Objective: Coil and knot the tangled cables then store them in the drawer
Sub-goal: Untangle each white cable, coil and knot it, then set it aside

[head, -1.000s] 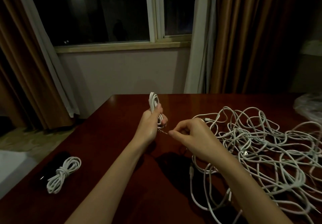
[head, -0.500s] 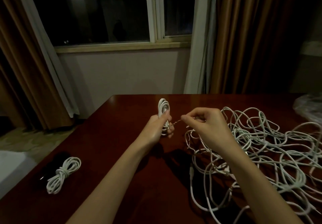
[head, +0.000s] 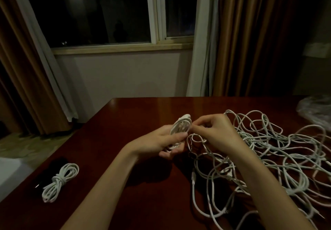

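Left hand point(head: 157, 143) raised above table point(head: 143, 111), fingers curling round white coil point(head: 180, 131), gripping it. Right hand point(head: 214, 133) meeting coil's right side, fingertips point(head: 194, 125) pinching cable strand there. Tangled cables point(head: 279, 154) sprawling over right half of table. Knotted bundle point(head: 60, 182) lying near left edge, well apart. Bare tabletop showing between bundle and hands.

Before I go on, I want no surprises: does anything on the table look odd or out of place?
Only the expected mess: the tangle of white cables sprawls over the table's right side. A knotted bundle lies neatly at the left edge. The left hand grips a coil; the right hand pinches its end. Nothing looks damaged.
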The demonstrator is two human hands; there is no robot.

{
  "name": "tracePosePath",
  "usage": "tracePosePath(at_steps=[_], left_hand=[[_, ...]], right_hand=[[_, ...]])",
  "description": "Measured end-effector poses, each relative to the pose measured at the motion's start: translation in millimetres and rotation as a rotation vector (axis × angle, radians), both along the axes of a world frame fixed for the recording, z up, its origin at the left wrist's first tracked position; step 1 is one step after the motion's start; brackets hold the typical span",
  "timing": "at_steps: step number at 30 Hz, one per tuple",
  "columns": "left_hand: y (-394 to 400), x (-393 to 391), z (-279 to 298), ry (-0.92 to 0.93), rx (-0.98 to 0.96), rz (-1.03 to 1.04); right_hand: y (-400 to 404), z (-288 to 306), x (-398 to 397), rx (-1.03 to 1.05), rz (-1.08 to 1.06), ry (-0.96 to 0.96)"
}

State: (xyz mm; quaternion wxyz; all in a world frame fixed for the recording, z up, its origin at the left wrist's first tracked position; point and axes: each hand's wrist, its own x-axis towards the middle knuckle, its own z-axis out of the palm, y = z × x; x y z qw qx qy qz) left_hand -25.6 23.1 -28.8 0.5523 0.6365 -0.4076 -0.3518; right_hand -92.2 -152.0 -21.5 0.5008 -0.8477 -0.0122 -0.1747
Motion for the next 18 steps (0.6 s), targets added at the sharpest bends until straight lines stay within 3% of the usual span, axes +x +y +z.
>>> tracePosePath(at_steps=[7, 11, 16, 18], left_hand=[[7, -2, 8, -0.057, 0.283, -0.183], [0, -5, 4, -0.171, 0.272, -0.087], [-4, -5, 0, -0.186, 0.264, 0.007], [-5, -5, -3, -0.077, 0.21, 0.036]], right_hand=[[-4, 1, -4, 0.012, 0.192, 0.241], [-6, 10, -4, 0.303, 0.124, 0.257], [7, 7, -10, -0.005, 0.275, 0.18], [14, 6, -10, 0.03, 0.259, 0.111]])
